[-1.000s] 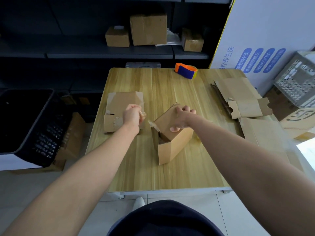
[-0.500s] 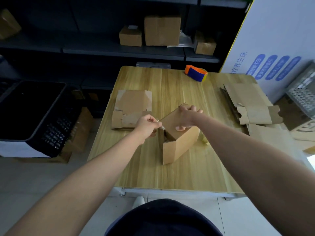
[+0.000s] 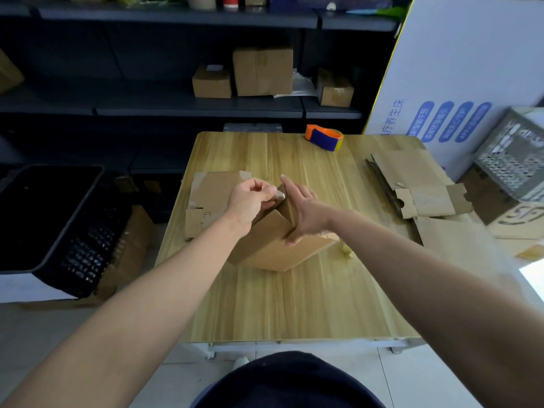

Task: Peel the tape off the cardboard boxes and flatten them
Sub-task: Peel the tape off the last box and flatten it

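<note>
The left hand (image 3: 251,200), a second ago drawn away to the left, is back at the small cardboard box (image 3: 273,248), thumb and fingers pinching what looks like tape (image 3: 279,196) at its upper edge. The right hand (image 3: 301,213) has gone from a curled grip on top to straight fingers pressed flat against a flap. The box now sits tipped in the middle of the wooden table (image 3: 294,304), so probably another strip comes off before flattening.
</note>
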`<control>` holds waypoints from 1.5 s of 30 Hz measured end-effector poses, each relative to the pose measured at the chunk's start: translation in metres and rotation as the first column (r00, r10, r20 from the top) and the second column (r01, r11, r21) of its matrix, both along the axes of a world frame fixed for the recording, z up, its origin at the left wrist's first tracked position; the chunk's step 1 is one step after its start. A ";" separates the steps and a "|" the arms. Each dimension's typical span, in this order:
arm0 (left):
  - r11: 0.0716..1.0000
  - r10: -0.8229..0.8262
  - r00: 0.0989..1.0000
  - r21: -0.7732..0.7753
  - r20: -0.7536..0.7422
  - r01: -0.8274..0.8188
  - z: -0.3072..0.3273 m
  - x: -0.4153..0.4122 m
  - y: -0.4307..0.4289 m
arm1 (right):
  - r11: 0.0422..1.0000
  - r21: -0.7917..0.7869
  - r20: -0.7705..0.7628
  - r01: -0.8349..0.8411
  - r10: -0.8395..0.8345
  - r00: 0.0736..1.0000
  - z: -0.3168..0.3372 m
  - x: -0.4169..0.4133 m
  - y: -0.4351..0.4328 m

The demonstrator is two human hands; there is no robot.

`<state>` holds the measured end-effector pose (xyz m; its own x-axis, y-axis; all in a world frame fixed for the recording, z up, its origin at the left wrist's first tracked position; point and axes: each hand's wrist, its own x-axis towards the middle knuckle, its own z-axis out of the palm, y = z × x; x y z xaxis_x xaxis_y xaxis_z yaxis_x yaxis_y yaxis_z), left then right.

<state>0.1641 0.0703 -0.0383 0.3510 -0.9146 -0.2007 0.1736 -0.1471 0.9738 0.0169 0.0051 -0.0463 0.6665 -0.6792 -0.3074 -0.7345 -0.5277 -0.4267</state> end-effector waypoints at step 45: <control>0.822 -0.030 0.943 0.544 0.332 -0.165 -0.003 0.018 0.004 | 0.981 0.041 0.276 0.192 -0.195 0.941 -0.024 -0.042 0.045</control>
